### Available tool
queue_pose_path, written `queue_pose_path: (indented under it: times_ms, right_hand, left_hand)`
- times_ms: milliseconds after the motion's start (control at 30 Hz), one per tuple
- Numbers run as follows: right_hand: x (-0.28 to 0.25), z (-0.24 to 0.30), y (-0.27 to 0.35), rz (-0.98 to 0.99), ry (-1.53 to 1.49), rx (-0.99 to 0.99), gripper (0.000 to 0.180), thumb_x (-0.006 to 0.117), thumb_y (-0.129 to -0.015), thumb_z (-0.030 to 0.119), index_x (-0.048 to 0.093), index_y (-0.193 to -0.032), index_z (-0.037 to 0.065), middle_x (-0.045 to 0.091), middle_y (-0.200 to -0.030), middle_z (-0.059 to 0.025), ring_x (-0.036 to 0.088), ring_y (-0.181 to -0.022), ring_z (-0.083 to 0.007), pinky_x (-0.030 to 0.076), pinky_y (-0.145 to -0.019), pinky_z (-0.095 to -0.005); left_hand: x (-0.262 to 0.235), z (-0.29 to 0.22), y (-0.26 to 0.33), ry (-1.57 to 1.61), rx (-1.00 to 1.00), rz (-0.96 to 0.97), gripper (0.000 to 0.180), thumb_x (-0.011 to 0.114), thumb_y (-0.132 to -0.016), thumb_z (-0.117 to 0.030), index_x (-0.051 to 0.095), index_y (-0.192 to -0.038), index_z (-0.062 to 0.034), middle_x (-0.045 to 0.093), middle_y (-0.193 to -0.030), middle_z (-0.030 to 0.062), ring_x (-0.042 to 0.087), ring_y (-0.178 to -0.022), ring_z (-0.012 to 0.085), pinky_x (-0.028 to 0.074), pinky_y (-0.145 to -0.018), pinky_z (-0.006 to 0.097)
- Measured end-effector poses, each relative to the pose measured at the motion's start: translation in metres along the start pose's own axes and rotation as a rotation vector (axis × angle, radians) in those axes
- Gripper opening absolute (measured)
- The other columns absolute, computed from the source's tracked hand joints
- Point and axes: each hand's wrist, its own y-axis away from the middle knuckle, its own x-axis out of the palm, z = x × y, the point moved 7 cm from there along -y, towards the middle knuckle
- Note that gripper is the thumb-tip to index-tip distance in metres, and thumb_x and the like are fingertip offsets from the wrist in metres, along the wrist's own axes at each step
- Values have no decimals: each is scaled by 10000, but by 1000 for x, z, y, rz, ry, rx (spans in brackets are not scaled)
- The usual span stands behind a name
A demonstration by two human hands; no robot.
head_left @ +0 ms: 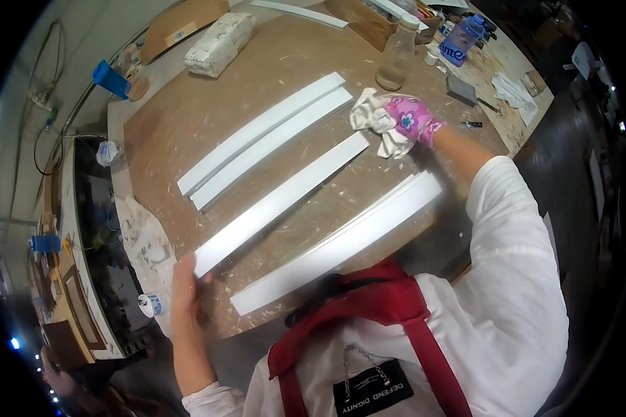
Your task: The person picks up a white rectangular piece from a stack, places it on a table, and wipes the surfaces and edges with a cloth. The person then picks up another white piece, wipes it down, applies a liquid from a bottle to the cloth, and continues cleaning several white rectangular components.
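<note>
Brown worktop, dusted with white flecks, seen from above. Four long white strips are laid on it, all slanting from 7 o'clock to 1 o'clock.

The left hand, bare, is set at the 7 o'clock end of the middle strip; fingers are curled against that end, thumb side touching its edge. How firmly it is gripped cannot be told.

The right hand, in a pink flowered glove, is closed around a crumpled white cloth. Cloth and hand are held at the 1 o'clock end of the same strip, the cloth touching or just over its tip.

A pair of strips is lying side by side at 11 o'clock of the middle one. The nearest strip is lying at its 5 o'clock side. A clear bottle is standing at 12 o'clock of the cloth.
</note>
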Motion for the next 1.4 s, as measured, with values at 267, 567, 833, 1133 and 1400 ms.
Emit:
queue_pose_path:
  times_ms: [267,567,833,1133,1400]
  right_hand:
    - [-53,172,23,-148,323,-543,840,540,-805,595,330,-1394,34,440,-1347,-203,381,-1288,-345,312,-1064,-414]
    - [-48,212,84,59,294,-535,626,631,-738,519,510,-1138,53,578,-970,-121,562,-891,-319,456,-780,-409]
    - [19,202,124,315,76,-409,661,641,-767,524,513,-1191,34,552,-1128,-159,552,-980,-324,438,-866,-409]
    - [24,211,119,190,194,-386,627,628,-739,503,512,-1150,43,574,-958,-119,559,-887,-324,437,-770,-435]
    - [-43,118,61,-22,30,-201,702,582,-841,521,406,-1357,80,462,-1332,-186,456,-1224,-333,358,-1035,-404]
  left_hand:
    - [-35,3,41,166,114,-120,390,497,-920,-407,571,-1004,-33,570,-794,39,493,-606,114,370,-491,252]
    - [22,-36,71,-432,155,66,366,594,-851,-231,549,-1155,-33,591,-1057,50,567,-921,162,473,-772,297]
    - [70,-11,99,-923,488,-24,686,792,-630,-87,501,-1249,-41,566,-1195,159,531,-1127,326,433,-932,390]
    - [82,-20,82,-995,437,93,391,806,-634,-167,639,-976,-75,623,-896,122,610,-833,329,491,-719,383]
    - [2,-31,41,-484,229,-148,533,581,-854,-155,425,-1353,-46,530,-1232,137,570,-990,187,454,-848,285]
